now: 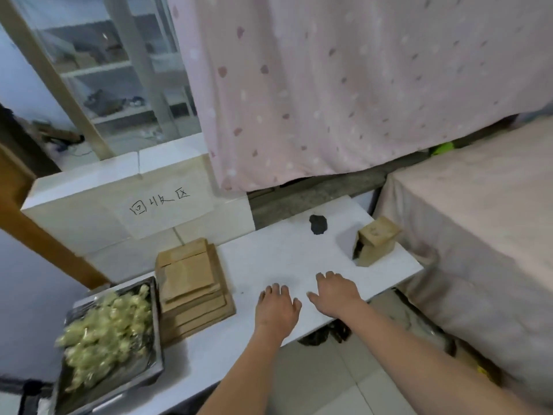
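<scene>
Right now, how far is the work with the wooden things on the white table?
Done, it seems: wooden boards lie stacked beside the tray. In hand: nothing; left hand and right hand are open over the table. Probably left: the small wooden box and the dark lump farther back.

— Bright enough?
— Yes, soft and even. The wooden box (375, 241) throws a pale shadow leftward on the white bench (284, 250). The left hand (278, 307) and right hand (335, 293) cast barely any.
— Sharp?
— No. The tray (113, 324) at lower left is smeared with motion blur, the window (119, 70) at upper left is hazy, and lines bow towards the edges.
</scene>
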Tool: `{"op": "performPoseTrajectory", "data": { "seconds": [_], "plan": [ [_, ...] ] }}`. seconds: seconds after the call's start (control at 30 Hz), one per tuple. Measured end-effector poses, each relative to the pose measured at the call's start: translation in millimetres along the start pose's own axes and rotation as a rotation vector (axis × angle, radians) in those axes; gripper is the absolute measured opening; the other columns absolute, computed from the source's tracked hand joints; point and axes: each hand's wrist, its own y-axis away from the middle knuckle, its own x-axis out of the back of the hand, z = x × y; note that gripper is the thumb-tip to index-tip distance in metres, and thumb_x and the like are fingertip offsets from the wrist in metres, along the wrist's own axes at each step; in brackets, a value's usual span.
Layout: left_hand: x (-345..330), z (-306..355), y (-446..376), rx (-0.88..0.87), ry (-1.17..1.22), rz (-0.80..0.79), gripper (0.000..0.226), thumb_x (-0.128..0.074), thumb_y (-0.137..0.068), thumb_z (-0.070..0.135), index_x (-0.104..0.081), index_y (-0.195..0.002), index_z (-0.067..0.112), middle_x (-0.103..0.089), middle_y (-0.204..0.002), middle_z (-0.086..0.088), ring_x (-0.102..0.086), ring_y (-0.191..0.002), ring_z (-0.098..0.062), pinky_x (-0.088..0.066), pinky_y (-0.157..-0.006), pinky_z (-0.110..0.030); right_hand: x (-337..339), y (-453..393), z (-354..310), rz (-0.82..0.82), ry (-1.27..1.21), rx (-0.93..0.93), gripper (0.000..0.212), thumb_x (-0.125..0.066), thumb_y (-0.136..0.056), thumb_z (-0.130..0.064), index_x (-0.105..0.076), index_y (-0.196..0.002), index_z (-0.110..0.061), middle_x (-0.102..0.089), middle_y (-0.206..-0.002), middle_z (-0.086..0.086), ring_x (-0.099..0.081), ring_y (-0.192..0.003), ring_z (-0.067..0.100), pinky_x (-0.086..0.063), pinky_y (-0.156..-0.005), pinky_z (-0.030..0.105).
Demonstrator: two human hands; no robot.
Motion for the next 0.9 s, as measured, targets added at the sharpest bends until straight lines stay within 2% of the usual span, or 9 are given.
{"op": "performPoseTrajectory", "data": {
  "seconds": [0.33,0.5,0.6,0.73,0.9],
  "plan": [
    [5,98,-93,-0.126,-0.062,-0.031,0.052,-0.026,-0.106,0.042,-0.046,-0.137,0.005,-0.051,-0.136,-0.013,-0.048,-0.124,-0.028,-0.036,-0.109,-0.036,14,-37,108,0.011,-0.077,-0.138,0.055,-0.038,-0.100,-0.053,-0.044,-0.136,-0.012,-0.052,-0.132,0.012,-0.051,-0.119,0.028,-0.044,-0.084,0.038],
    [7,135,-153,-0.164,-0.019,-0.021,0.051,-0.028,-0.105,0.042,-0.047,-0.135,0.006,-0.052,-0.133,-0.013,-0.048,-0.122,-0.028,-0.037,-0.106,-0.037,33,-73,158,0.015,-0.092,-0.166,0.048,-0.040,-0.099,-0.051,-0.049,-0.131,-0.015,-0.056,-0.126,0.009,-0.055,-0.114,0.027,-0.046,-0.085,0.036],
    [7,157,-188,-0.165,0.037,-0.047,0.050,-0.029,-0.105,0.042,-0.046,-0.136,0.007,-0.051,-0.133,-0.013,-0.048,-0.122,-0.028,-0.037,-0.106,-0.036,45,-97,188,-0.035,-0.056,-0.178,0.046,-0.041,-0.099,-0.046,-0.048,-0.132,-0.015,-0.053,-0.128,0.011,-0.055,-0.115,0.029,-0.047,-0.089,0.038],
    [2,177,-228,-0.134,0.098,-0.068,0.049,-0.028,-0.105,0.043,-0.048,-0.133,0.009,-0.051,-0.131,-0.011,-0.050,-0.119,-0.027,-0.040,-0.102,-0.036,64,-135,218,-0.076,0.058,-0.157,0.053,-0.041,-0.099,-0.048,-0.039,-0.140,-0.014,-0.049,-0.134,0.012,-0.054,-0.119,0.031,-0.046,-0.088,0.039],
    [-9,195,-273,-0.095,0.179,-0.092,0.046,-0.029,-0.105,0.043,-0.049,-0.130,0.010,-0.052,-0.130,-0.011,-0.050,-0.118,-0.028,-0.041,-0.099,-0.037,74,-181,240,-0.146,0.172,-0.078,0.049,-0.039,-0.099,-0.044,-0.042,-0.138,-0.014,-0.049,-0.135,0.010,-0.052,-0.121,0.029,-0.045,-0.088,0.039]
  ]
}}
